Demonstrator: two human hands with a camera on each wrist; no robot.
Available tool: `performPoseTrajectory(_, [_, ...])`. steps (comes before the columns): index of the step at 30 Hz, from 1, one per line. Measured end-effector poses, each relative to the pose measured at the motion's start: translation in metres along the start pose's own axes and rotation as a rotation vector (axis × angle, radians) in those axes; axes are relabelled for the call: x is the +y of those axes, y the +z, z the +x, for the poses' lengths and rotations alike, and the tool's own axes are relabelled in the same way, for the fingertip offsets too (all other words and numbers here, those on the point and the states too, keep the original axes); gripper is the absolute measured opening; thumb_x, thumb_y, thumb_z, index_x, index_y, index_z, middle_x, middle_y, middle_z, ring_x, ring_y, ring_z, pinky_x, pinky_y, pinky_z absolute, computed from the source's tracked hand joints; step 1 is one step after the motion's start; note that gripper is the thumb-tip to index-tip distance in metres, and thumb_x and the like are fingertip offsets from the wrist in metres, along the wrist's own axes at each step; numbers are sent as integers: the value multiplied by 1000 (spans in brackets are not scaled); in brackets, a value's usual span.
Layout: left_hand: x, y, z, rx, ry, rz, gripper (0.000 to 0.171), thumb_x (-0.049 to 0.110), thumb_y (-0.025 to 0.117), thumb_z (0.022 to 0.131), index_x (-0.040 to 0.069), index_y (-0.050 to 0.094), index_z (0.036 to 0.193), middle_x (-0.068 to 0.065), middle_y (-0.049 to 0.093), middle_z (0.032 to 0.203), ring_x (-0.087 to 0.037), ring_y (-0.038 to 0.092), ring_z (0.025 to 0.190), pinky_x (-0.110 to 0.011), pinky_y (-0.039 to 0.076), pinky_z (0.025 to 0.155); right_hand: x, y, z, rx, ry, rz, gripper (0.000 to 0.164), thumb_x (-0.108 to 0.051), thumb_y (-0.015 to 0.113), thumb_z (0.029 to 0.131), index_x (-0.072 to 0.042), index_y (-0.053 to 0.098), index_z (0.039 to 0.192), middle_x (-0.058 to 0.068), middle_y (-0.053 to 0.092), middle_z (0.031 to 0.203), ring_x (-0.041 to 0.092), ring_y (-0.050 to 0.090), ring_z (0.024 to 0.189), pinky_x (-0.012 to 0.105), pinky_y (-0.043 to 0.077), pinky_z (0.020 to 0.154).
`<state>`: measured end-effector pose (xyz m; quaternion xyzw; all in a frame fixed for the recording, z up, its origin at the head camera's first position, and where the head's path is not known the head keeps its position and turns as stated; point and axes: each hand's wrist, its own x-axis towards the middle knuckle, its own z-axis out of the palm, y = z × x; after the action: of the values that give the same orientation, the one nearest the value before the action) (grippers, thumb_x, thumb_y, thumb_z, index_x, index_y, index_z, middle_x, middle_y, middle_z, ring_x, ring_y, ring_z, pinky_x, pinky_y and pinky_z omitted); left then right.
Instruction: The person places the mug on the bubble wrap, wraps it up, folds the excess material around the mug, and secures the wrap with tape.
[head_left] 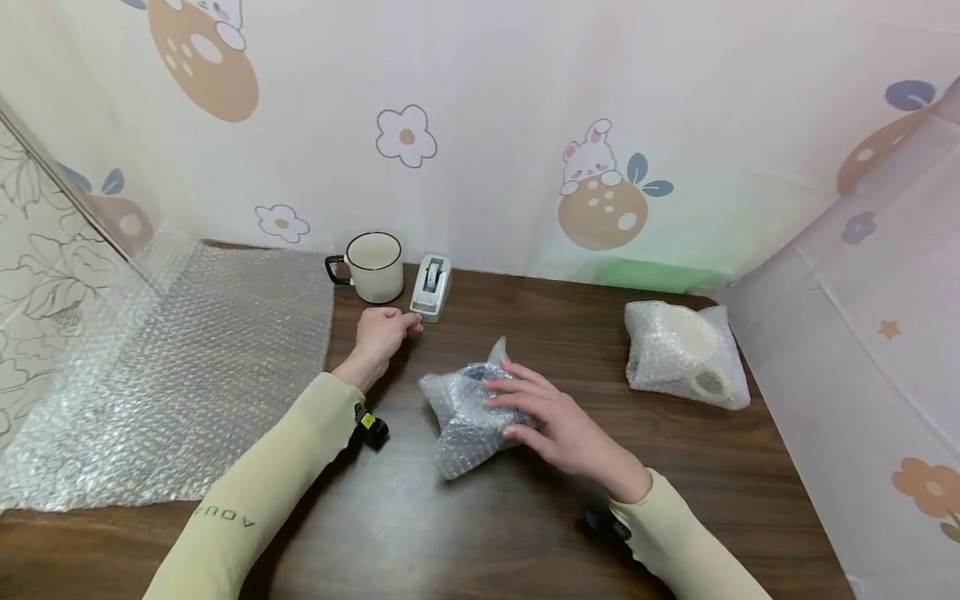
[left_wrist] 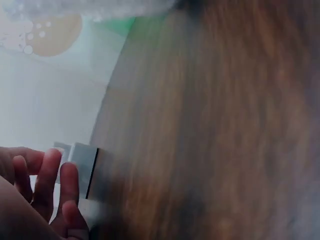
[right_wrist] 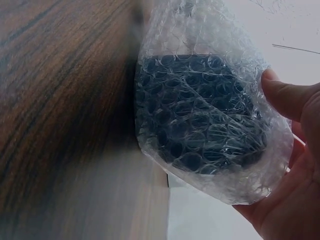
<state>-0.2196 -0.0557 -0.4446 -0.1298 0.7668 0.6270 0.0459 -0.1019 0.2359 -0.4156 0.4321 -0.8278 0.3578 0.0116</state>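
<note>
My left hand (head_left: 381,340) reaches to the front end of a white tape dispenser (head_left: 431,287), its thumb and index finger pinched together at the cutting edge, where the tape end comes off. In the left wrist view the fingers (left_wrist: 70,182) overlap the grey-white dispenser (left_wrist: 85,165). My right hand (head_left: 558,425) lies with spread fingers over a bubble-wrapped package (head_left: 468,417) on the table. Through the wrap in the right wrist view shows a dark blue object (right_wrist: 200,110); the thumb (right_wrist: 287,97) lies against the wrap.
A white enamel mug (head_left: 375,271) with black rim and handle stands beside the dispenser. A large bubble wrap sheet (head_left: 225,358) covers the table's left side. Another wrapped package (head_left: 682,354), with a pale mug-like shape inside, lies at the right. Patterned curtains (head_left: 487,125) border the brown table (head_left: 420,533).
</note>
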Motion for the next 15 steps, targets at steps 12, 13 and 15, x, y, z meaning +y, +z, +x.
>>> performPoseTrajectory(12, [1,-8,18,-81,-75,140,24,10,62,92,6,69,70,-1,70,69,-20,68,89,-33,45,94,1,0,1,4,-14,0,39,-17,72,93,-17,63,131,2,51,147,30,26,147,40,24,117])
performPoseTrajectory(13, [0,-10,19,-88,-67,156,27,10,61,93,7,68,67,-1,70,69,-19,68,87,-32,44,94,2,0,1,2,-15,0,39,-17,71,93,-17,63,131,2,51,147,30,26,147,40,24,117])
performPoseTrajectory(15, [-3,-12,19,-119,-49,157,31,11,60,94,8,66,64,-1,71,70,-16,69,84,-32,46,91,2,1,1,0,-15,1,38,-18,71,93,-17,63,131,2,51,147,30,26,147,39,24,117])
